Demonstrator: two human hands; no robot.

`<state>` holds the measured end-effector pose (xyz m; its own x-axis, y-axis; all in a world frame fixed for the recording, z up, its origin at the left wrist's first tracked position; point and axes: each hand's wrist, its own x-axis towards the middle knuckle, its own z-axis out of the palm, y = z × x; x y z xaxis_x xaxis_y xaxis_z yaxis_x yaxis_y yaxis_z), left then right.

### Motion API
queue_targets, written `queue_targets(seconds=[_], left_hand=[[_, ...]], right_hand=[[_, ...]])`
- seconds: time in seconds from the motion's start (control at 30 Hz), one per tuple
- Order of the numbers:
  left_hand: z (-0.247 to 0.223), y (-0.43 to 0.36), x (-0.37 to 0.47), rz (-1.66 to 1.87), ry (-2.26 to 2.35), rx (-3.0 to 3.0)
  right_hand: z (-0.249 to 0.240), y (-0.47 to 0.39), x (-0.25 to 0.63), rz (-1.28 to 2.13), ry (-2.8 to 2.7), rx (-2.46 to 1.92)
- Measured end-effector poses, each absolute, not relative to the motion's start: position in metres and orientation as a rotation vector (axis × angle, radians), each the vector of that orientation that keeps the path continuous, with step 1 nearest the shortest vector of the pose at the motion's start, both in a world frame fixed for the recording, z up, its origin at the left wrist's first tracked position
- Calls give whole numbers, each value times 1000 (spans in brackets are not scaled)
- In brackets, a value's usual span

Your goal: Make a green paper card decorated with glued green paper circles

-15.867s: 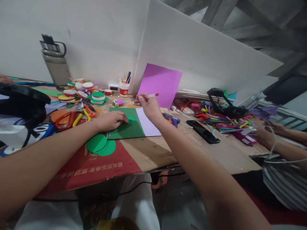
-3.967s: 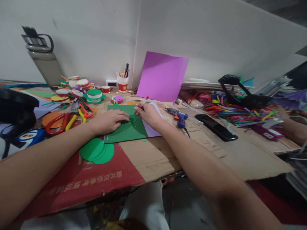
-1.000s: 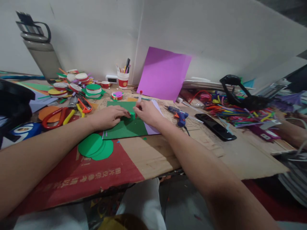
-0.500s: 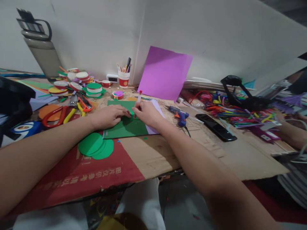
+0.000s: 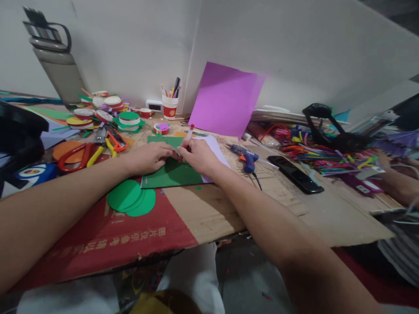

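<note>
My right hand (image 5: pixel 199 155) is closed around a red-capped pen (image 5: pixel 189 134), its tip down on a dark green sheet of paper (image 5: pixel 176 175). Just left of it, my left hand (image 5: pixel 152 157) lies flat on the same sheet, fingers stretched toward the pen tip. Something small and green under those fingertips is mostly hidden. A pale purple sheet (image 5: pixel 218 150) shows from beneath the green one. Several cut green paper circles (image 5: pixel 131 198) overlap near my left forearm.
Red-handled scissors (image 5: pixel 75 159), yellow-handled pliers (image 5: pixel 98 155) and round paper pieces (image 5: pixel 113 104) crowd the left. A blue glue gun (image 5: pixel 248 161) and black phone (image 5: pixel 294 174) lie right, near colourful pipe cleaners (image 5: pixel 327 152). A purple sheet (image 5: pixel 227 100) leans on the wall. Another person's arm (image 5: pixel 397 181) is far right.
The pen and my right hand have shifted slightly left, closer to my left fingertips. My left hand stays almost in place on the green sheet.
</note>
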<state>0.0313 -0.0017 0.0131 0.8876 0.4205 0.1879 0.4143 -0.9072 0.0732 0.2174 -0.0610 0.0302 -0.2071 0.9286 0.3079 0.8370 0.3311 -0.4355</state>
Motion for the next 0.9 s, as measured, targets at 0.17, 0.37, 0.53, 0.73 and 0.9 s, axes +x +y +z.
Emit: queue_targets(seconds=[0.17,0.37,0.53,0.73,0.9], left_hand=[[12,0,31,330,656,3006],[10,7,27,360,600,2963],[8,13,26,359,593,2932],[9,8,26,386,844,2871],[12,6,28,400,905,2807]], right_hand=[[29,-62,215,282,-2064,-1508],[27,-62,215,274,-2036,-1481],[26,-62,215,280,-2025,-1428],[20,-62,214,312,-2038,-1374],[16,-61,213,285,-2061,-1310]])
